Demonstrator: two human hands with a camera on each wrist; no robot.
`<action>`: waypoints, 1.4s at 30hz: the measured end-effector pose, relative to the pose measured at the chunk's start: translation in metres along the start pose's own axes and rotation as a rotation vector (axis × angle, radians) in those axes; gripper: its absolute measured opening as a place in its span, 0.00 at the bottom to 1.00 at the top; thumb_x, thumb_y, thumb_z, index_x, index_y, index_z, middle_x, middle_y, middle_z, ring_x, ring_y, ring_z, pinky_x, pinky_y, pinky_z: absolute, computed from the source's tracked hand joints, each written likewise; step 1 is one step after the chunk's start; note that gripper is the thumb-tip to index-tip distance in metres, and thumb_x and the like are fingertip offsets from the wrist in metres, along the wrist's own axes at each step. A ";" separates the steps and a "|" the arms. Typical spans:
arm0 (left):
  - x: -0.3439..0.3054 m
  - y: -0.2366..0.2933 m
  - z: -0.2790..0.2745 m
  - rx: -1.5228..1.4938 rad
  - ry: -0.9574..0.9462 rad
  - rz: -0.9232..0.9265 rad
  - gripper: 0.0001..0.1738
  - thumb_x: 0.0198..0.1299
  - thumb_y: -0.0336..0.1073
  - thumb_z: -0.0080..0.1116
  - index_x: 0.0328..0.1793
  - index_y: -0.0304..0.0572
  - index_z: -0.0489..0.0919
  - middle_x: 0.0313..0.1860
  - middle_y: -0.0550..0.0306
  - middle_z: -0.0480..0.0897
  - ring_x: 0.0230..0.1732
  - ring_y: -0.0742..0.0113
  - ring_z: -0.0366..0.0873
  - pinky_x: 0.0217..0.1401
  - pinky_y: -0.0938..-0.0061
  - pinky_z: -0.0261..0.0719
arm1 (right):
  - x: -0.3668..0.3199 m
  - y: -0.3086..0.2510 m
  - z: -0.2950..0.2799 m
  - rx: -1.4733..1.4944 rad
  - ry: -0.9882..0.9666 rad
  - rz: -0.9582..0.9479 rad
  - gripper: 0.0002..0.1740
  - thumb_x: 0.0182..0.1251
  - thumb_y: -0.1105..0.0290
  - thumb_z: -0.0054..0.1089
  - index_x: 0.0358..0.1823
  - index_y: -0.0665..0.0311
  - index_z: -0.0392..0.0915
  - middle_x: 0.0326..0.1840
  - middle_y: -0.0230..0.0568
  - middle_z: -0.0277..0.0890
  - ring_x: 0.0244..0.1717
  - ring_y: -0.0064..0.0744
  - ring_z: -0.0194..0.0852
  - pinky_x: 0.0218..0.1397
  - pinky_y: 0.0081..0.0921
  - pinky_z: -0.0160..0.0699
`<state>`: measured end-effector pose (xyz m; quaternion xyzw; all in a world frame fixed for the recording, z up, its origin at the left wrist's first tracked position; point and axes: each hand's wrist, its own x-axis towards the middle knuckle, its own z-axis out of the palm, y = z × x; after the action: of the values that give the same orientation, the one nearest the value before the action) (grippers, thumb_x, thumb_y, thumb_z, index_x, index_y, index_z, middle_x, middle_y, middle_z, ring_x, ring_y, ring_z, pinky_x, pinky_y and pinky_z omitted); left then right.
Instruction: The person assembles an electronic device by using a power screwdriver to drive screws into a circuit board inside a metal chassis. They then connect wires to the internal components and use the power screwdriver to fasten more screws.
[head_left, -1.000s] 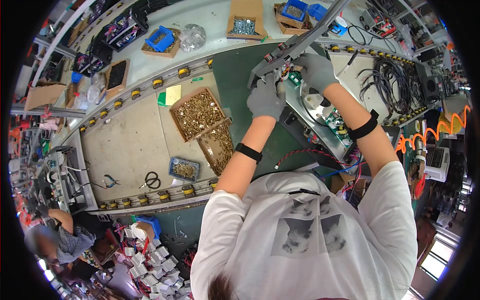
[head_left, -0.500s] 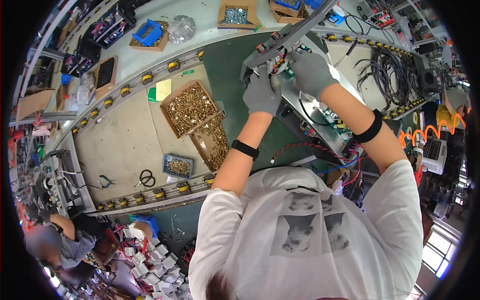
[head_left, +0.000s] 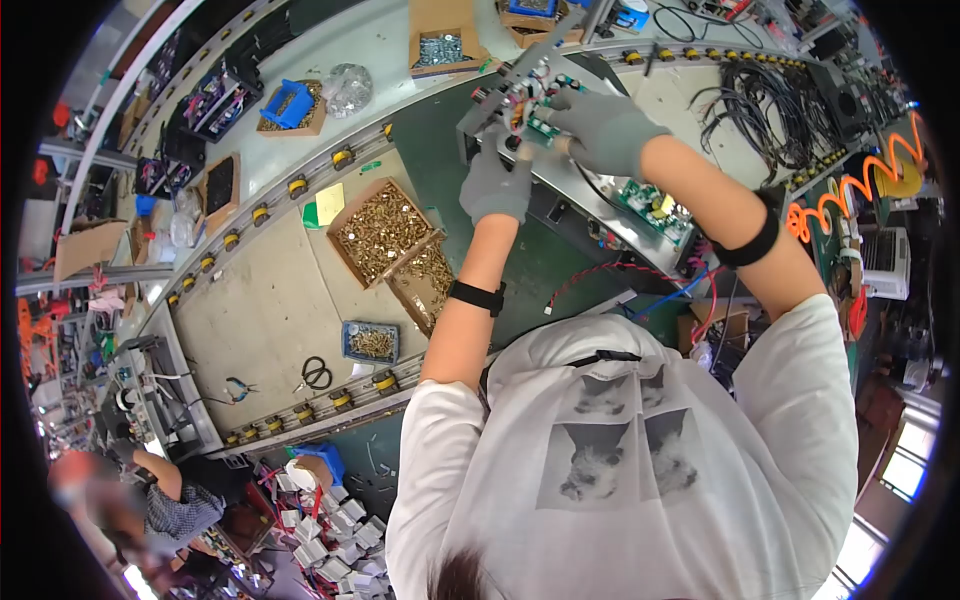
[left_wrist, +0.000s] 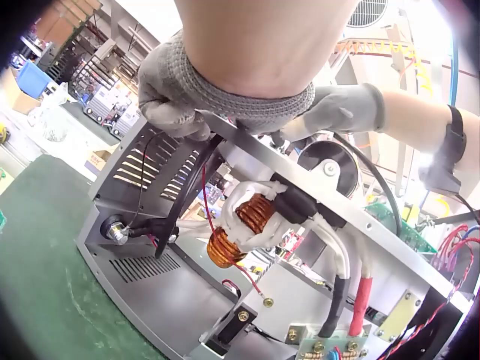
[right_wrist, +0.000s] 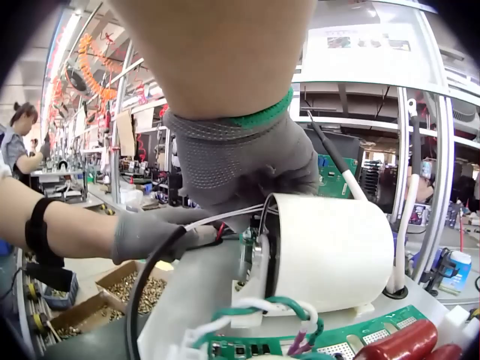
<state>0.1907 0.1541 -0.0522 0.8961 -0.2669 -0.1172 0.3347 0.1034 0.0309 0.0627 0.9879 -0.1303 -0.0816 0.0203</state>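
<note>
Gloves [head_left: 605, 132] and chassis [left_wrist: 169, 306] are grey, the cylinder [right_wrist: 334, 253] white, coils [left_wrist: 254, 214] copper, the white shirt [head_left: 638, 460] grey-printed.

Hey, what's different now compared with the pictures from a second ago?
The right hand has turned, its fingers now pointing further left in the head view, and more of the coloured wires show. The camera view shifted too. The left hand is still at the edge of the grey casing; the screw box and blue tray stayed put.

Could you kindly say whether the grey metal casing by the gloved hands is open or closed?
Open: the left wrist view looks into the grey metal casing, where copper-wound coils show.
</note>
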 end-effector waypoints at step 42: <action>-0.149 0.043 0.049 -0.719 -1.048 0.567 0.18 0.58 0.40 0.58 0.53 0.41 0.78 0.45 0.50 0.82 0.45 0.60 0.80 0.49 0.70 0.76 | -0.264 -0.026 0.038 0.176 0.590 0.334 0.13 0.41 0.63 0.63 0.32 0.49 0.74 0.35 0.23 0.74 0.46 0.33 0.67 0.49 0.33 0.58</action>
<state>0.0311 0.1832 -0.0553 0.4508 -0.5617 -0.5234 0.4553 -0.1478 0.1238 0.0649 0.9320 -0.2852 0.2232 -0.0153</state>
